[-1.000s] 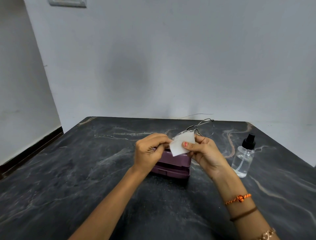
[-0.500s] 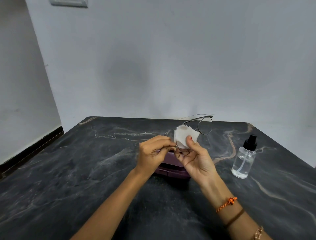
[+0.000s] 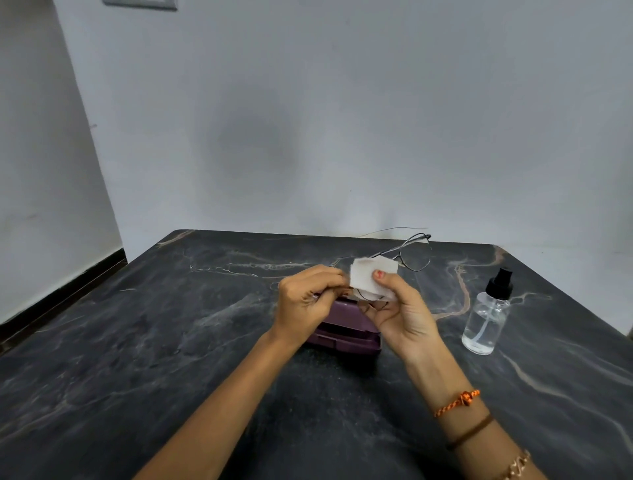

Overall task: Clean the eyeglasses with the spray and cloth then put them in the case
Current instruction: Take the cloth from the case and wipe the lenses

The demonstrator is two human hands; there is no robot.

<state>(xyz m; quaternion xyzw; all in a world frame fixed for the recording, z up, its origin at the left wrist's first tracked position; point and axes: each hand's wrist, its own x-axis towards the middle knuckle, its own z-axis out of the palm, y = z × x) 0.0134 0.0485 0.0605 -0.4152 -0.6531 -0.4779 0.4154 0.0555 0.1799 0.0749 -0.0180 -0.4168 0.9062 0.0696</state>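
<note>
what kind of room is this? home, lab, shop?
Probably a plain home or office room: bare painted wall, dark marble-look table, a wall plate up top. No lab or shop fittings in view.

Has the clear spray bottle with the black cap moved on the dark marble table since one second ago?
No. The clear spray bottle stands at the same spot beside the same pale vein of the dark marble table, right of the purple case.

You sit in a bare plain room, likely domestic. Pale painted walls (image 3: 342, 120) meet in a corner at frame left; dark marble-patterned table (image 3: 137, 359) fills the lower frame; switch plate (image 3: 140, 3) upper left.
</note>
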